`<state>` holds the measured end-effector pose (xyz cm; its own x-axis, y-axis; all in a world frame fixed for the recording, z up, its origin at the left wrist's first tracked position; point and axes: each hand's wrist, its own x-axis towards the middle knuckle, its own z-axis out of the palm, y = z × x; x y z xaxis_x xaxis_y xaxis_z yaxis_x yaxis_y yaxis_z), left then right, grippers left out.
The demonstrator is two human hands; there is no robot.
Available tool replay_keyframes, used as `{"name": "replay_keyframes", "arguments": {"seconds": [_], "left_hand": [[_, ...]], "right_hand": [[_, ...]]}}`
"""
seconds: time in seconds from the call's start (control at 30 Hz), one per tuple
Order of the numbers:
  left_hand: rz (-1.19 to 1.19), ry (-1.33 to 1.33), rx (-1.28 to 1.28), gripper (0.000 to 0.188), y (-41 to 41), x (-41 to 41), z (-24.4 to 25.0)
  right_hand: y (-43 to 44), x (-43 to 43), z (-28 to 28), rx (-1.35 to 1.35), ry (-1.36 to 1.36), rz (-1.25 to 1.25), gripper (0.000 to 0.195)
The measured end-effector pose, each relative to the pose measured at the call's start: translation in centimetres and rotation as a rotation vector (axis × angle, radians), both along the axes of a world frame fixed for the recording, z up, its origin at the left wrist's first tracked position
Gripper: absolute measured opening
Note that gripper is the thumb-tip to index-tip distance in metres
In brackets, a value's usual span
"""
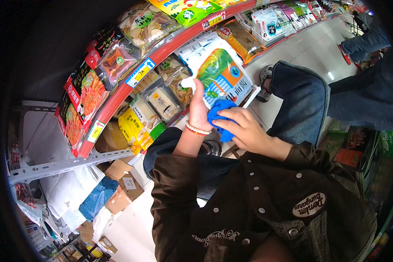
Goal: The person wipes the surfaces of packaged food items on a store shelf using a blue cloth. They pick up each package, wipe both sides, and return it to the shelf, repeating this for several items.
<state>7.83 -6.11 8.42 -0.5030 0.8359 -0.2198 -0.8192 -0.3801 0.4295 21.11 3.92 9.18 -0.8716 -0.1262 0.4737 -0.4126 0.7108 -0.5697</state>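
My left hand (200, 111) grips a printed food package (221, 77) along its near left edge, thumb up. The package is mostly white, with green, orange and blue-striped artwork, and bears writing. It is tilted in front of the lower shelf; the left fingers are hidden behind it. My right hand (249, 129) holds a crumpled blue cloth (227, 137) against the lower corner of the package, close to the left palm. A white bead bracelet (198, 129) and a thin red one circle my left wrist.
A red-edged shelf (172, 46) curves across the upper left, with bagged foods on two levels and price tags (140, 72). Cardboard boxes (126, 183) and a blue plastic bag (98, 198) lie at lower left. Another person's legs (366, 46) are at upper right.
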Motion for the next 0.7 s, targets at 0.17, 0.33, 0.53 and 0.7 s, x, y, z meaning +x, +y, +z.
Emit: {"name": "replay_keyframes", "arguments": {"seconds": [0.17,0.33,0.53,0.7], "left_hand": [[-0.001,-0.023,0.063,0.064,0.3,0.9,-0.4],[0.018,0.103,0.003,0.063,-0.1,1.1,-0.5],[0.080,0.104,0.016,0.060,-0.9,-0.3,-0.5],[0.132,0.043,0.116,0.061,-2.9,-1.5,-0.1]], "right_hand": [[4.0,-5.5,1.1,0.107,0.208,-0.294,0.053],[2.6,-7.9,1.7,-0.069,0.174,-0.337,0.054],[5.1,-9.2,0.9,0.011,0.145,-0.248,0.052],[5.0,-7.4,0.4,0.002,0.099,-0.250,0.054]]}}
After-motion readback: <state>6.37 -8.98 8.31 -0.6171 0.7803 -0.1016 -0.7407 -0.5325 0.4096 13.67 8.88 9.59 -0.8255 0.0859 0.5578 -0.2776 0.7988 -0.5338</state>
